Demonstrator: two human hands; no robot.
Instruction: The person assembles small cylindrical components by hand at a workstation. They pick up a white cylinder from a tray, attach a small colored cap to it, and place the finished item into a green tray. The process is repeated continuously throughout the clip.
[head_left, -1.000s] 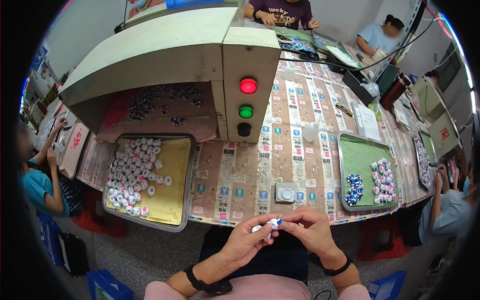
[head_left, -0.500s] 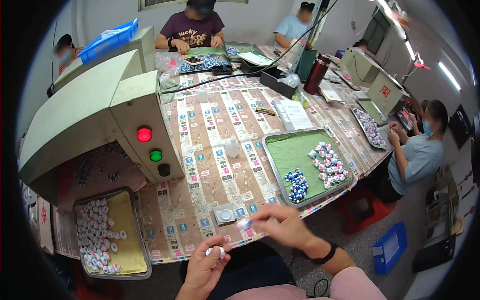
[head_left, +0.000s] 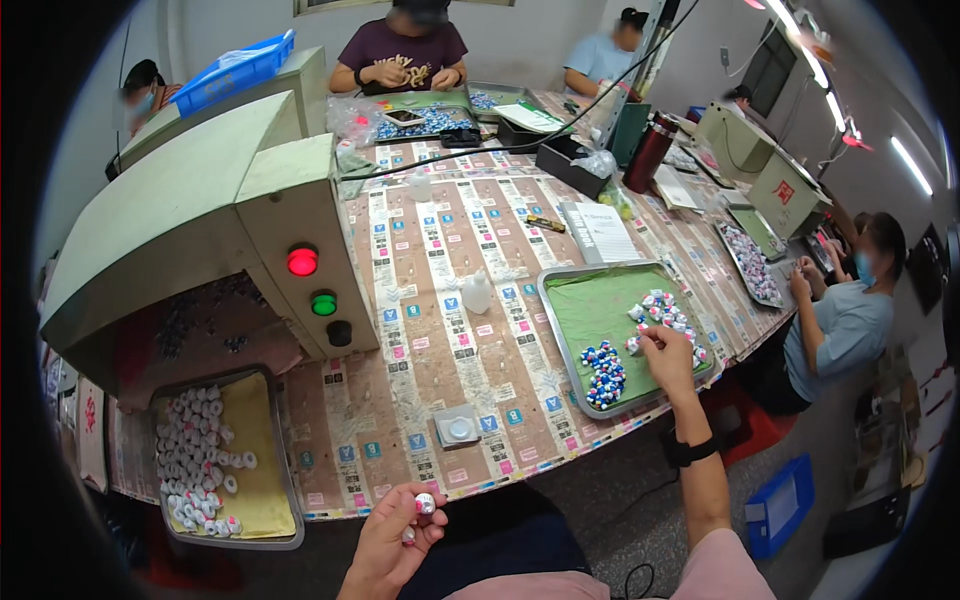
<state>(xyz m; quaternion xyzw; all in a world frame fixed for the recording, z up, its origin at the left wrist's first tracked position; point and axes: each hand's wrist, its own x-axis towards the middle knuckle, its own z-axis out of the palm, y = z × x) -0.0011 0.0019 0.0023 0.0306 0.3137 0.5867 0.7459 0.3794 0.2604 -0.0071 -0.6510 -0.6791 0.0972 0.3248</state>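
Low at the table's front edge, my left hand [head_left: 392,540] is closed around a small rounded white piece [head_left: 425,503] with pink and dark marks. A second white piece [head_left: 408,536] shows between its lower fingers. My right hand [head_left: 670,360] reaches over the grey-rimmed tray [head_left: 580,305] lined with green cloth. Its fingertips pinch a small white piece [head_left: 634,345] beside a heap of white pieces [head_left: 662,308] with pink marks. Left of that hand, in the same tray, lies a heap of small blue-and-white pieces [head_left: 604,374].
A small square holder [head_left: 457,427] with a round seat stands near the front edge. A second tray [head_left: 262,455] with white rings sits below the box-shaped machine [head_left: 290,205]. A clear bottle [head_left: 476,292] stands mid-table. Other people work at the far and right sides.
My right hand has moved from beside my left hand, away and rightward to the green tray. The blurred blue-and-white piece near its fingers is gone. My left hand has shifted slightly down and left.
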